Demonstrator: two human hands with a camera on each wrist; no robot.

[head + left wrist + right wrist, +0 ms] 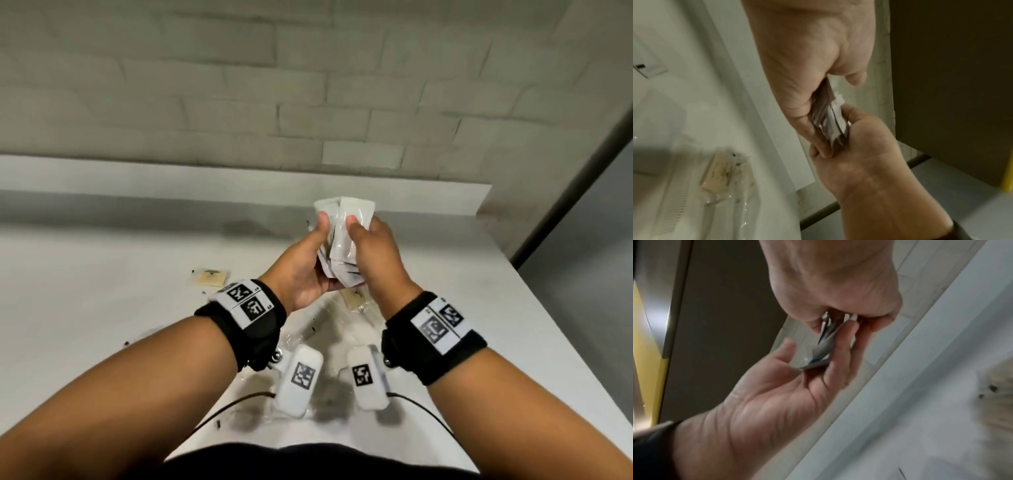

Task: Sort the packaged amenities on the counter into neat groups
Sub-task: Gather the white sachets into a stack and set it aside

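Observation:
A stack of several white amenity packets (pixel 342 240) is held upright in the air above the white counter (pixel 102 274). My left hand (pixel 317 246) cradles the stack from the left, thumb pressed on its front. My right hand (pixel 363 240) pinches the front packet from the right. In the left wrist view the packets (pixel 830 120) sit edge-on between my left hand (pixel 818 65) and right hand (pixel 865 146). The right wrist view shows the packets (pixel 822 353) fanned between my right hand (pixel 838 288) above and my left hand (pixel 777 386) below.
A tan packet (pixel 209 277) lies on the counter left of my hands. Clear-wrapped items (pixel 356 301) lie under my hands, one with a tan piece inside (pixel 725 170). A raised ledge (pixel 205 178) and tiled wall close the back. The counter's right edge (pixel 548 308) drops off.

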